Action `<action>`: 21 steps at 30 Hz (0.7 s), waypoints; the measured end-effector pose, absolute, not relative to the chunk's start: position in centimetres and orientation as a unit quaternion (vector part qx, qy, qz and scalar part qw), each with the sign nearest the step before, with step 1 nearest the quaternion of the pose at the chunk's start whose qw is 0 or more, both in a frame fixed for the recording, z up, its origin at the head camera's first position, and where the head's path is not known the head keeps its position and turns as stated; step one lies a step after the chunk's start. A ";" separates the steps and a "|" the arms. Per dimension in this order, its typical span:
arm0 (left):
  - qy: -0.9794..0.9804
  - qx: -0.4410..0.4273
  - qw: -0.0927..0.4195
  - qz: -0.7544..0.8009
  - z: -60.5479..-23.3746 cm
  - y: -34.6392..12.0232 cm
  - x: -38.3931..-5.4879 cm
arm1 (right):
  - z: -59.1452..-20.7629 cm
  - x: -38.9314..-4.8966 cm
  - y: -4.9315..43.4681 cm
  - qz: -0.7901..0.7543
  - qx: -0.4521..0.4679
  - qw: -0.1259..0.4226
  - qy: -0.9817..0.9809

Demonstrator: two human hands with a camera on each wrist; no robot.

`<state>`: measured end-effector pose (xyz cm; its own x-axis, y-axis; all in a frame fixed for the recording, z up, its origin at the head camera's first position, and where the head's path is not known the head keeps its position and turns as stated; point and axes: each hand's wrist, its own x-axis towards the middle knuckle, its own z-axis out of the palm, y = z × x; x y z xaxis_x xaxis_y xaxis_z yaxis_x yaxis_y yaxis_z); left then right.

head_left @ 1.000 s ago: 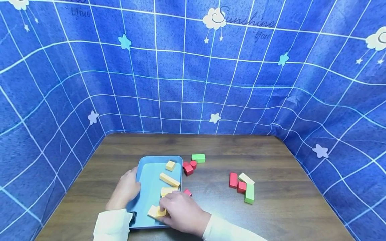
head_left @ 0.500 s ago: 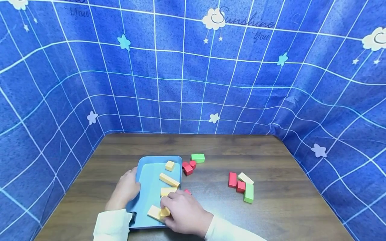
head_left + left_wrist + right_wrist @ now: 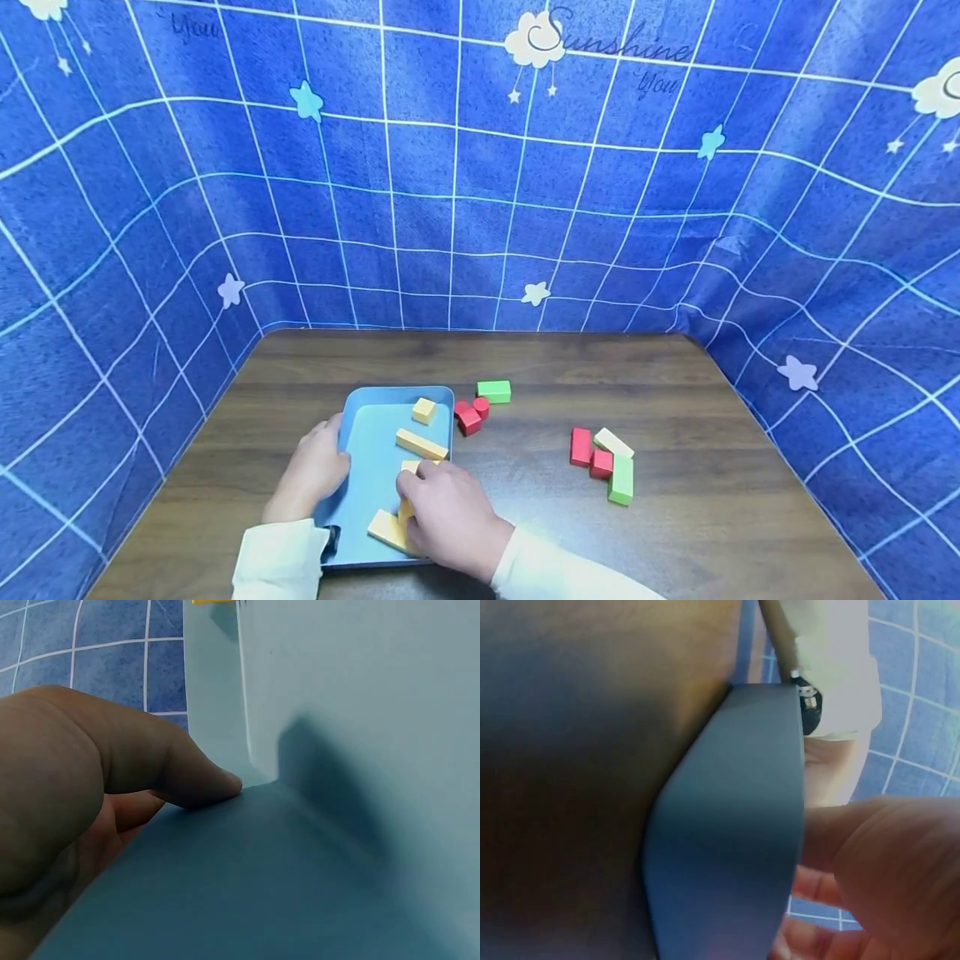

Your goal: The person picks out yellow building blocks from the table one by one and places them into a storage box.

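My left hand (image 3: 315, 468) grips the left wall of a blue tray (image 3: 362, 462). In the left wrist view its thumb (image 3: 199, 776) lies over the tray wall (image 3: 187, 862), with other fingers on the outer side. Over the tray's near right part, my right hand (image 3: 457, 517) pinches a yellow block (image 3: 405, 510), mostly hidden by the fingers. Below it a pale yellow flat block (image 3: 388, 530) lies slantwise on the tray floor. Another yellow block (image 3: 416, 465) shows just beyond the knuckles. In the right wrist view the right hand (image 3: 885, 877) reaches over the tray's side, its fingertips hidden.
Farther up in the tray lie a long yellow block (image 3: 422, 444) and a small yellow cube (image 3: 423, 410). Right of the tray are several red blocks (image 3: 468, 418) and a green block (image 3: 493, 392). Another group, with a green block (image 3: 621, 479), lies farther right on the table.
My right hand has shifted slightly, and the yellow block in its fingers has turned. It now covers the red block beside the tray. My left hand stays on the tray wall.
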<state>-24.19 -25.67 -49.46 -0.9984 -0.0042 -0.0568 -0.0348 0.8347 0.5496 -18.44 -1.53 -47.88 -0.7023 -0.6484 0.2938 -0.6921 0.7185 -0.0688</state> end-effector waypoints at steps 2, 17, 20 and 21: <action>0.957 -0.011 0.027 0.289 -49.5 -25.6 -24.2 | -47.9 -18.5 -1.6 0.078 0.359 0.126 -0.921; 0.959 -0.016 0.031 0.282 -49.6 -25.4 -24.5 | -49.1 -18.5 -1.3 0.085 0.362 0.159 -0.914; 0.959 -0.020 0.035 0.280 -49.7 -25.6 -24.5 | -49.3 -18.5 -1.1 0.094 0.376 0.185 -0.903; 0.959 -0.021 0.037 0.279 -49.7 -25.7 -24.6 | -49.4 -18.5 -1.0 0.100 0.381 0.194 -0.898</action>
